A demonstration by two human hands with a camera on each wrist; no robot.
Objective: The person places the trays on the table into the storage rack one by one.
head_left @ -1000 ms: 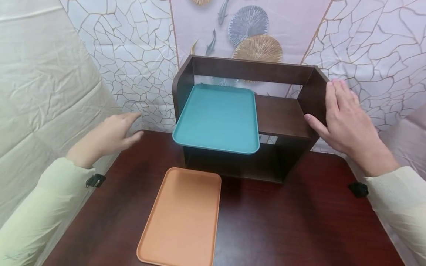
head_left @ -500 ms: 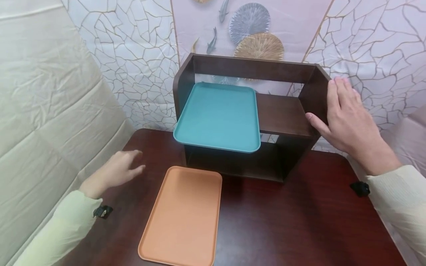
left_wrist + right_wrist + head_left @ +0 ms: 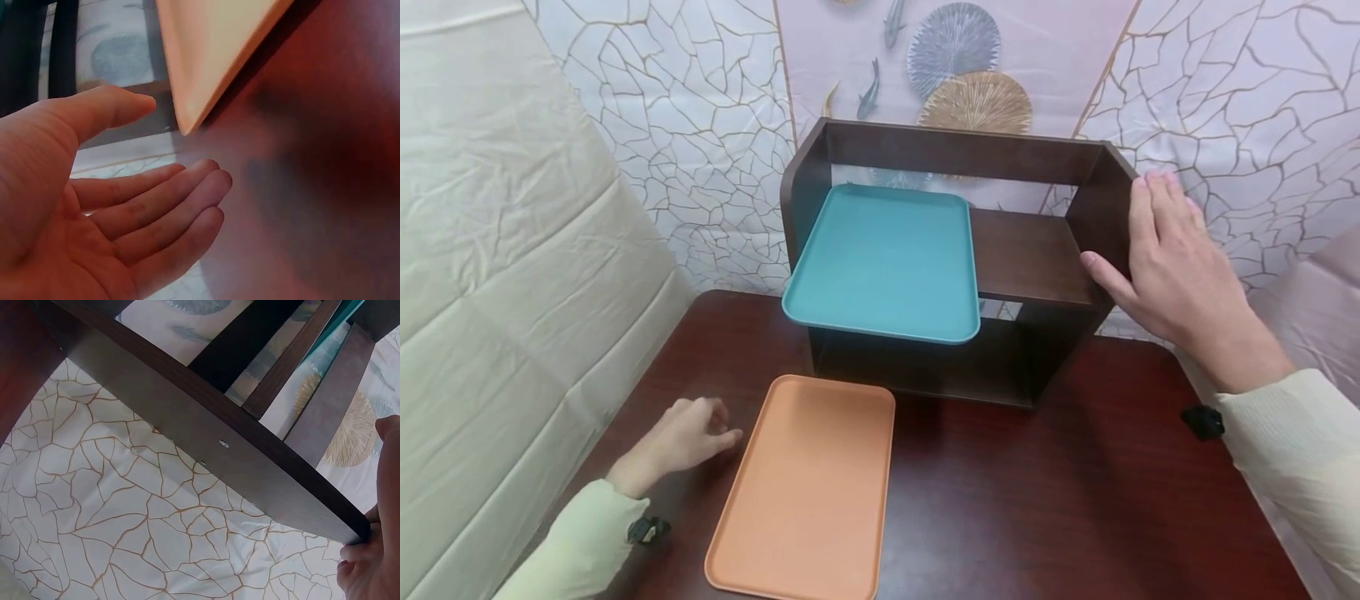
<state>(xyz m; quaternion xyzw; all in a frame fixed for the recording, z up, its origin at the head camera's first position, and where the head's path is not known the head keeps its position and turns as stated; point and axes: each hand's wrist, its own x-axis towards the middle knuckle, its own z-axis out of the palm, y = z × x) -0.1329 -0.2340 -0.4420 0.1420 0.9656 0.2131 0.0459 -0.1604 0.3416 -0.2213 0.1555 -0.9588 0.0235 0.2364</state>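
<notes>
My left hand [image 3: 681, 437] hovers low over the table beside the left rim of an orange tray [image 3: 805, 492], its thumb tip right at that rim and its fingers loosely bent. In the left wrist view the palm [image 3: 62, 237] holds nothing, and a corner of the tray [image 3: 206, 56] rises past the thumb. My right hand [image 3: 1183, 267] rests on the right side panel of a dark brown two-tier shelf [image 3: 1030, 258], fingers extended and thumb spread. In the right wrist view the fingers [image 3: 356, 565] touch the end of that panel [image 3: 250, 462].
A teal tray [image 3: 887, 262] lies on the left part of the upper shelf, its front end jutting out over the edge. Underneath is the dark lower compartment [image 3: 925, 367]. Patterned cloth [image 3: 700, 125] hangs behind the reddish-brown table [image 3: 1037, 500], with pale cloth [image 3: 512, 275] along the left.
My left hand has come down and nearer from beside the shelf to the orange tray's left side, its fingers bending more. My right hand has stayed on the shelf panel. Both trays lie where they were.
</notes>
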